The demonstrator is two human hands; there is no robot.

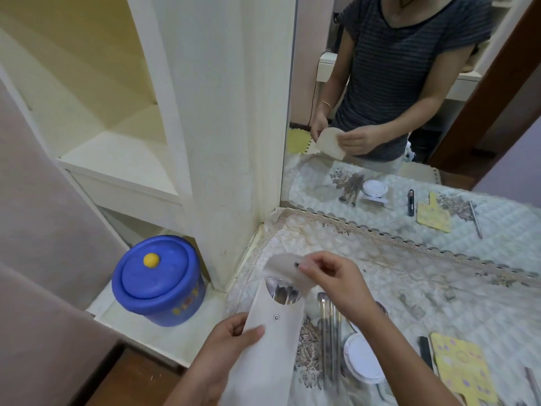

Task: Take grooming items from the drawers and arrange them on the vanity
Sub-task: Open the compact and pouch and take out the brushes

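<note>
A long white fabric pouch [273, 332] with a metal snap is held over the front left of the vanity [439, 282]. My left hand [231, 338] grips its lower body. My right hand [333, 285] pinches the lifted flap at the top. Silvery tool tips [282, 291] show in the pouch's open mouth. Beside it on the quilted cover lie several slim metal tools [329, 332], a round white compact [364, 361], a black tube [426, 351], a yellow patterned card [462, 369] and a metal stick [532, 385].
A blue lidded bucket [158, 282] with a yellow knob stands on a low shelf at the left. A white cabinet post [228, 142] rises behind it. The mirror [409, 127] at the back reflects the person and the vanity items.
</note>
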